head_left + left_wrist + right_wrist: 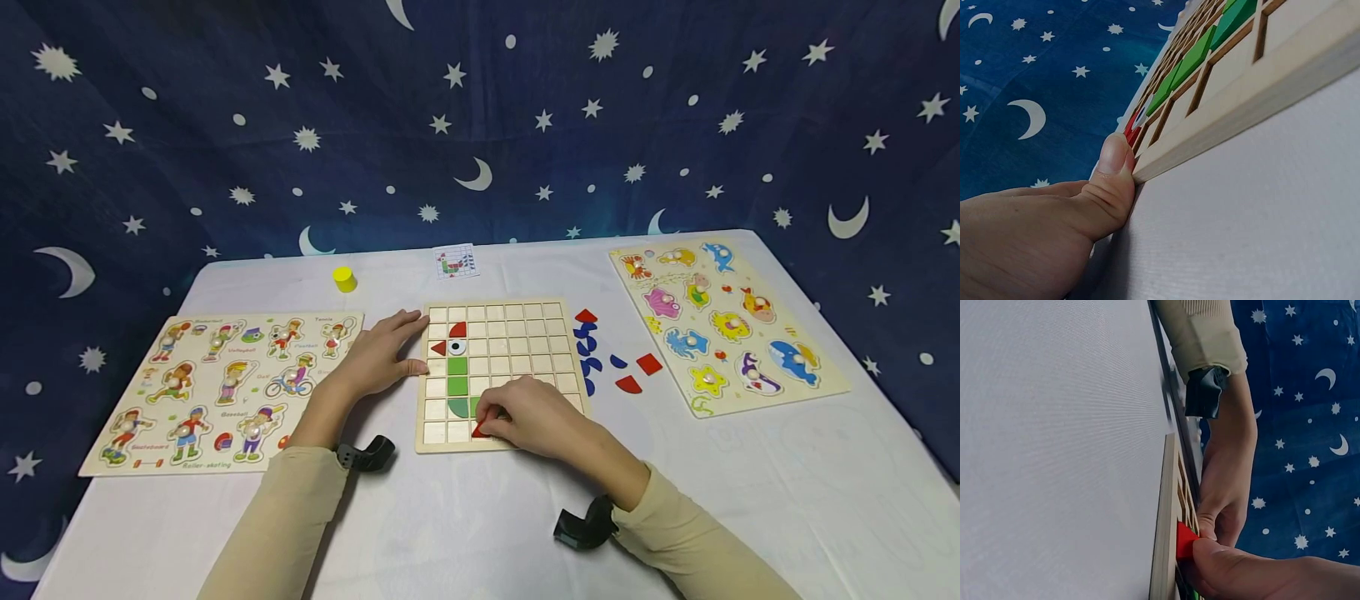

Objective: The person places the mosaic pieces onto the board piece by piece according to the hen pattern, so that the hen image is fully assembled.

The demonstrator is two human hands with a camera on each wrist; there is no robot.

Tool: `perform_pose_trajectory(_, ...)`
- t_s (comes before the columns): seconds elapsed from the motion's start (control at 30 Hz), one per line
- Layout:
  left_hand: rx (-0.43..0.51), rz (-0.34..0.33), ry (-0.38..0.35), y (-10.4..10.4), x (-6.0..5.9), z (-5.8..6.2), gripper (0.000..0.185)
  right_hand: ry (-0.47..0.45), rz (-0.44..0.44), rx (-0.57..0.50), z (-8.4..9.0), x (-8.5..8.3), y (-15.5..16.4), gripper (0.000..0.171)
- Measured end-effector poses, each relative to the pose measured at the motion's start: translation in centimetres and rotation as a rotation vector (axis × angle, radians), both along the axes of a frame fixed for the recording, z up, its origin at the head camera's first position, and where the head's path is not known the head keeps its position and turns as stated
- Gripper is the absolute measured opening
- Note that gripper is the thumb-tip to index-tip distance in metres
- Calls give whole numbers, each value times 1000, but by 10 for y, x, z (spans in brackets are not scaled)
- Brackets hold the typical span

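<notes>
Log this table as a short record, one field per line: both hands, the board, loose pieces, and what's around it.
Left hand: thumb touching the left edge of the grid board
Right hand: pinching a red piece at the bottom row
Already on board: red shapes, eye piece, green pieces
Loose, right of board: blue pieces, red diamond
Behind board: picture card
Far left: sports puzzle
Far right: sea-animal puzzle
</notes>
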State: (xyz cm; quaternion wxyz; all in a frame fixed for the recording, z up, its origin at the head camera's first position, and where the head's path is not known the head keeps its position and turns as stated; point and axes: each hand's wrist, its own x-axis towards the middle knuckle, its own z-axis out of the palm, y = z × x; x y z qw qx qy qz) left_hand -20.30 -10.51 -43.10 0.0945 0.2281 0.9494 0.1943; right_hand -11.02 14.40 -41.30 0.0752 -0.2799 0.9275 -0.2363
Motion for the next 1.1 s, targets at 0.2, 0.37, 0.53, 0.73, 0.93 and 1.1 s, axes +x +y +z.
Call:
perform_pose_trajectory(0.2, -1, -2, 5, 0, 0, 0, 82, 13, 11, -8, 0, 1, 0, 9)
perform_pose_trajectory(0.37, -2, -3, 5, 0, -1, -1, 82, 16, 11, 5, 0, 2, -1, 7)
perform_pose_trajectory(0.53, 2, -4, 4, -1, 0, -1, 81, 31, 14, 34, -1, 3, -1, 4)
perform_pose_trajectory(0.73, 0, -6, 7, 0, -1, -1, 81, 40, 9, 42, 0, 4, -1, 4)
perform_pose_trajectory(0.93, -5, 3, 4, 0, -1, -1, 82, 55, 4, 52, 0, 4, -1, 3)
perform_pose_trajectory(1.1, -8, 3, -1, 1, 0, -1, 83, 58, 3, 58, 0, 4, -1, 5)
